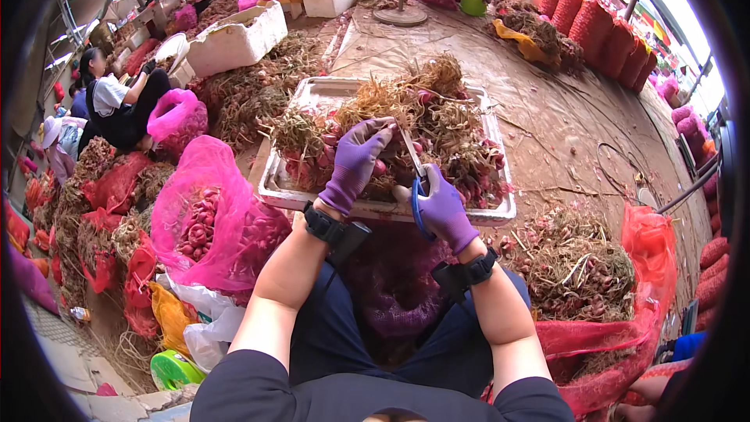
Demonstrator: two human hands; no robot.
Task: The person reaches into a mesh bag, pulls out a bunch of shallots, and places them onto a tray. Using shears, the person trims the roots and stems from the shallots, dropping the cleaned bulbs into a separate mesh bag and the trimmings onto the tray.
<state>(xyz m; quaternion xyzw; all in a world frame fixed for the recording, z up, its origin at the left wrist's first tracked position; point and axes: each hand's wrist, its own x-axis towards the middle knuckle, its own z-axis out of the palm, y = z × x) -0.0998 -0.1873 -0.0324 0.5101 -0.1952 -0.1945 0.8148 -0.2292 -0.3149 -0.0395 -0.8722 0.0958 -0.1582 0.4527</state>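
My left hand [359,162], in a purple glove, is over the shallot heap with its fingertips pinched together near the scissor blades. What sits in that pinch is too small to make out. A pair of scissors [411,150] with blue handles is in my right hand [441,207], also purple-gloved; its blades point up and left to the left fingertips. Under both hands lies a pile of red shallots [461,137] with dry, straw-coloured stalks. They fill a shallow white tray [500,207] in front of my knees.
A pink mesh bag [203,211] of shallots stands at the left. On the right, trimmed stalks and shallots [578,266] lie by a red net bag [648,258]. A white foam box [238,43] is beyond the tray. A seated person [121,98] is at the far left.
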